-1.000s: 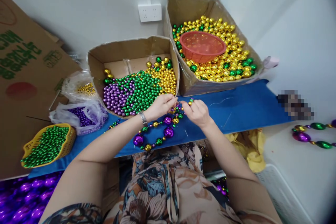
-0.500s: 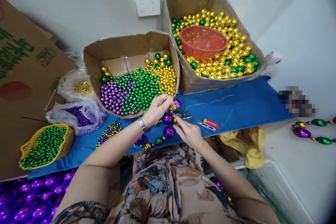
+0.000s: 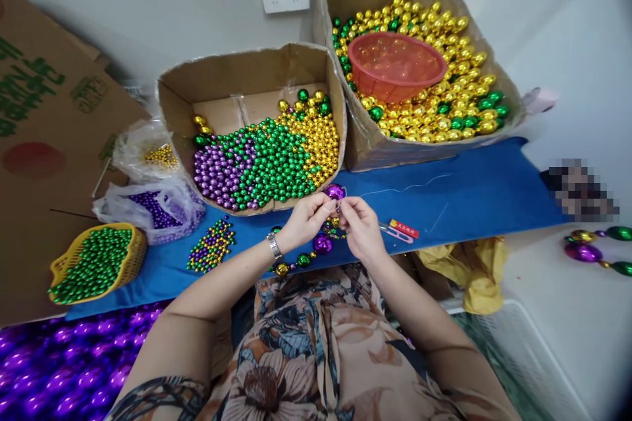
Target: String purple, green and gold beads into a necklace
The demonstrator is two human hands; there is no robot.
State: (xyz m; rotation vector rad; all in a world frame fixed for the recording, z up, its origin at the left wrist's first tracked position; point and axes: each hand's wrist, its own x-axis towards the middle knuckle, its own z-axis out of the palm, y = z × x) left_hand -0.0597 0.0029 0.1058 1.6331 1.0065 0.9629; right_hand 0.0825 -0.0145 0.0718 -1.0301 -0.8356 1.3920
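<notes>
Hands (image 3: 305,218) (image 3: 364,230) apparently pinching thread (image 3: 330,210).

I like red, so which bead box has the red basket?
The right box; the red basket sits on its beads. The left box has no basket.

Green characters (image 3: 29,89) slant across the tall brown cardboard box (image 3: 66,177), pale ones (image 3: 405,229) cross that flat red-and-yellow packet (image 3: 397,224), none legible!

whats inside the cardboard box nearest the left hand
The cardboard box holds small purple, green and gold beads, plus some larger green and gold ones. What lies beneath the pile is covered.
</notes>
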